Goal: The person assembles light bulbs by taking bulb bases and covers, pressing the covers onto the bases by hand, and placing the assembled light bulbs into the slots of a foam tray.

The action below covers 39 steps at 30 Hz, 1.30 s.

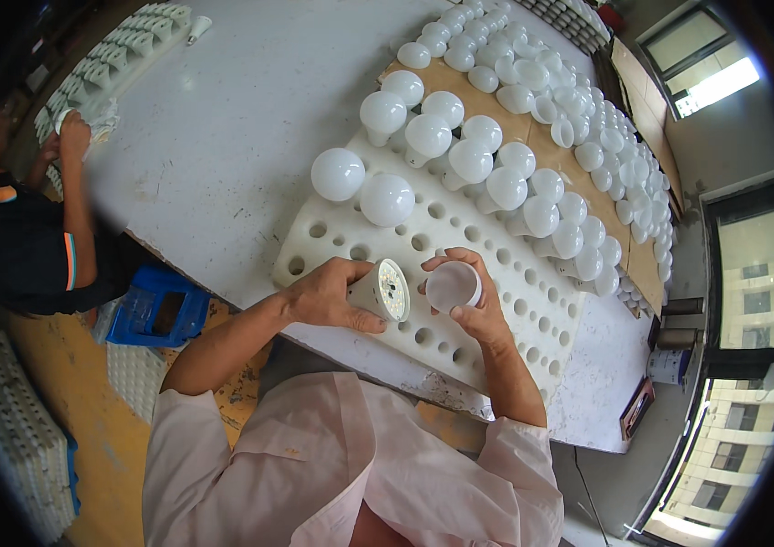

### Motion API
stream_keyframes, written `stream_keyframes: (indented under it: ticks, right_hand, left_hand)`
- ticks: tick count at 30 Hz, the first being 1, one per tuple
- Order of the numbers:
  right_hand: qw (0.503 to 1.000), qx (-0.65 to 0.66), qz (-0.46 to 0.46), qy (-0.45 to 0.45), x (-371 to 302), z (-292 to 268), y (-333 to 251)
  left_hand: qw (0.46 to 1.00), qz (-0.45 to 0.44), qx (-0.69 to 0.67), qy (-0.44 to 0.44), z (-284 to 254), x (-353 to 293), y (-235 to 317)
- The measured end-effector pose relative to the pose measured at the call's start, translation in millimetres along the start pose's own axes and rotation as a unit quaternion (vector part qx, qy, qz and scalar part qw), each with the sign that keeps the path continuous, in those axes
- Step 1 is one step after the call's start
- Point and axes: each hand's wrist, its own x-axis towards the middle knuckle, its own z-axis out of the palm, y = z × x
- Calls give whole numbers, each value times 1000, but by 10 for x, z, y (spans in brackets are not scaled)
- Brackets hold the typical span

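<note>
My left hand (pixel 319 296) grips a white LED bulb base (pixel 367 292), tilted so its round board dotted with small LEDs faces right. My right hand (pixel 491 319) has its fingers wrapped round a white bulb cover (pixel 453 286), with its hollow mouth toward me. A small gap separates the two parts. Below both hands lies a thick white foam tray (pixel 312 258) with rows of round holes. Along its far side stand several bulbs with round white domes, such as the bulb (pixel 387 200) nearest my hands.
Behind the tray, brown cardboard (pixel 456 82) carries many loose white covers (pixel 515 98). At the far left, another person (pixel 27 242) handles parts beside a rack of bulb bases (pixel 118 56). A blue plastic stool (pixel 161 305) stands by the table's (pixel 223 137) left edge. Windows (pixel 756 273) line the right.
</note>
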Motion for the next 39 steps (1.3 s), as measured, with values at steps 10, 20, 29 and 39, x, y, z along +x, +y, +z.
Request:
stream_keyframes:
  ticks: [10, 20, 29, 39]
  right_hand:
    - [989, -142, 9, -40, -4, 88, -37]
    - [962, -261, 24, -83, 60, 116, -49]
    - [869, -477, 0, -132, 39, 342, -121]
    - [859, -499, -5, -113, 58, 382, -69]
  left_hand:
    - [997, -46, 59, -37, -22, 237, -87]
    - [988, -68, 133, -51, -74, 273, -107]
    - [982, -68, 174, -40, 4, 229, -49]
    - [961, -42, 266, -56, 97, 333, -83]
